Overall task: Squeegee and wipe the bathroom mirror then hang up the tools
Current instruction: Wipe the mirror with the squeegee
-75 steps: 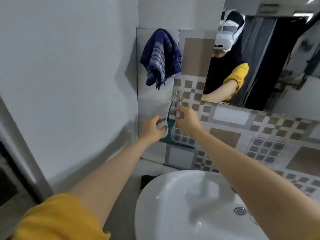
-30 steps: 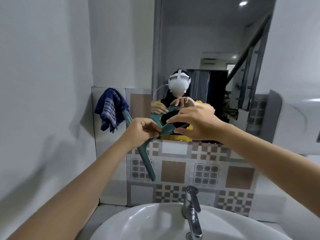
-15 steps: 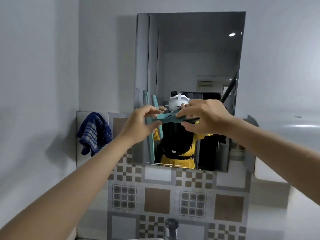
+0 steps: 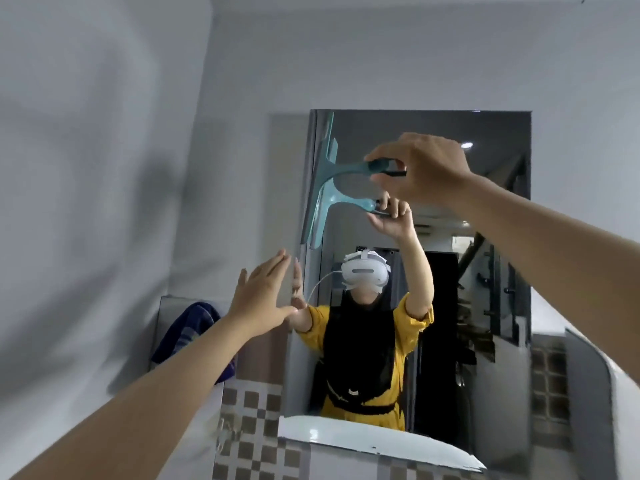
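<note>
My right hand [image 4: 422, 168] grips the handle of a teal squeegee [image 4: 329, 164]. Its blade stands upright against the upper left edge of the bathroom mirror [image 4: 485, 237], where its reflection doubles it. My left hand [image 4: 263, 296] is off the squeegee, fingers spread, just left of the mirror's edge at mid height. A blue checked cloth [image 4: 194, 327] hangs on the wall to the left, partly hidden behind my left forearm.
Patterned brown and white tiles [image 4: 249, 427] run below the mirror. Grey plain wall [image 4: 104, 168] fills the left and top. The mirror reflects a person in yellow with a white headset and the white sink rim.
My left hand let go of the squeegee and dropped lower left, open. My right hand carried the squeegee up to the mirror's top left corner. The view tilted upward.
</note>
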A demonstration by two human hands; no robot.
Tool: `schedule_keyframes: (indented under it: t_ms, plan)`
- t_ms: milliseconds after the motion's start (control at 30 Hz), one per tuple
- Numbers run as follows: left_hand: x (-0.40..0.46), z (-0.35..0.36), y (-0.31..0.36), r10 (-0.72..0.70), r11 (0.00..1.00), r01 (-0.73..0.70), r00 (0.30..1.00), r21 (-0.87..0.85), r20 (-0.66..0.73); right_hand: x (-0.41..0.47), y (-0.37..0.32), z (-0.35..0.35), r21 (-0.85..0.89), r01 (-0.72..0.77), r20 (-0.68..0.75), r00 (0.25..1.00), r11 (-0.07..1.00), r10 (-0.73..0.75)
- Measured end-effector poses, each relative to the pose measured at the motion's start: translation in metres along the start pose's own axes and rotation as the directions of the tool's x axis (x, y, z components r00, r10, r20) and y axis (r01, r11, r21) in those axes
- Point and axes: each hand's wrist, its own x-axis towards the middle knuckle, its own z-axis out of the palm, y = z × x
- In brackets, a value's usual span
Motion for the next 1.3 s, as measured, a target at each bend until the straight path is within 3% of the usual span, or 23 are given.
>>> schedule_keyframes:
  t_ms: [333,833,1300]
  plan:
    - [0.015,0.022,-0.024,0.141,0.988,-0.141,0.99,0.067,0.016,0.062,0.002,0.025,-0.105,0.042,0.077,0.996,0.994,-0.034]
    - [0.015,0.035,-0.018,0.102,0.989,-0.102,0.995,0.108,0.004,0.044,0.039,0.002,-0.113,0.061,0.131,0.99,0.992,-0.046]
    - [0.013,0.031,-0.008,0.07,0.972,-0.075,0.997,0.223,0.028,-0.01,0.113,-0.029,-0.093,-0.063,0.112,0.991,0.994,0.073]
